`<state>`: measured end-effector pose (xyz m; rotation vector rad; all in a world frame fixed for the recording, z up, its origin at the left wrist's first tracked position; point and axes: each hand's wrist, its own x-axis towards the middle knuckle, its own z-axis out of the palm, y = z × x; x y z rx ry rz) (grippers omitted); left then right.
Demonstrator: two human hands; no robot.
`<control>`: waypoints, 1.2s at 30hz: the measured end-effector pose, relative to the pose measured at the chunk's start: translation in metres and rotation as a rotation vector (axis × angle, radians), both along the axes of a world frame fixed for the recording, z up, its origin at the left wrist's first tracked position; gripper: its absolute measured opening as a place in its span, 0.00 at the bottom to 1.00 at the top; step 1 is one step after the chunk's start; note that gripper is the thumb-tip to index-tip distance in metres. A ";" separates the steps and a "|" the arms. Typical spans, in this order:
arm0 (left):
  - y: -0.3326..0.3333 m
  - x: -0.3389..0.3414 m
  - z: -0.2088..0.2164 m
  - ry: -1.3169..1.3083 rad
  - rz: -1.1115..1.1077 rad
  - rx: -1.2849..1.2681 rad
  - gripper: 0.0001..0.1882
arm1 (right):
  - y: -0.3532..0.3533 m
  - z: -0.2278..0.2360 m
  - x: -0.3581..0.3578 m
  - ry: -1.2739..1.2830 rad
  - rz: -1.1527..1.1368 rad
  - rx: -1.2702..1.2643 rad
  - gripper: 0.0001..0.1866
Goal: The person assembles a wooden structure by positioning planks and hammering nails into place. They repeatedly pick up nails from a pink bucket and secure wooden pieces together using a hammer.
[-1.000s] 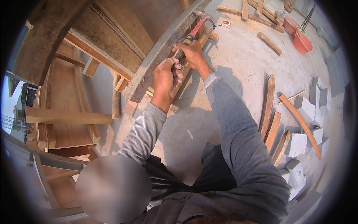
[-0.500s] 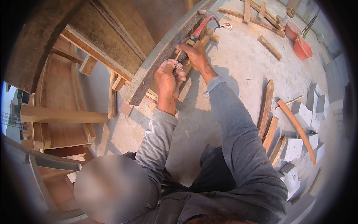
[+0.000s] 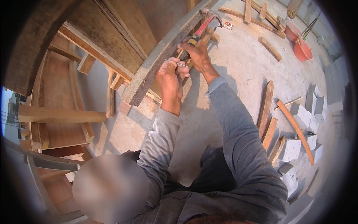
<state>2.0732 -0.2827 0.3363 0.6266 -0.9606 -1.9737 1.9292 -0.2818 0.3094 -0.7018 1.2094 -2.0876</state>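
My left hand (image 3: 170,78) pinches a thin metal nail (image 3: 180,64) between thumb and fingers, its shaft lying crosswise. Just right of it, my right hand (image 3: 200,56) is wrapped round the dark and yellow grip of a claw hammer (image 3: 203,28). The hammer's red shaft and metal head point away from me, beside the inner face of a long grey-edged board (image 3: 149,69). Both hands are close together by that board. Lengths of timber (image 3: 215,37) show beyond my right hand, partly hidden by it.
Timber framing and panels (image 3: 108,41) fill the left side. A tape measure (image 3: 227,25) lies near the hammer head. Loose wood strips (image 3: 270,48), red buckets (image 3: 302,50) and pale blocks (image 3: 301,115) are on the right. A blurred round patch hides part of the lower left.
My left hand has shifted slightly right and up, with the nail turned a little. The right hand keeps its hold on the hammer, nearly unmoved.
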 end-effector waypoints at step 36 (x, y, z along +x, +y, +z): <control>0.003 -0.028 -0.019 0.107 0.030 0.051 0.04 | 0.149 -0.106 0.082 0.105 -0.013 -0.041 0.16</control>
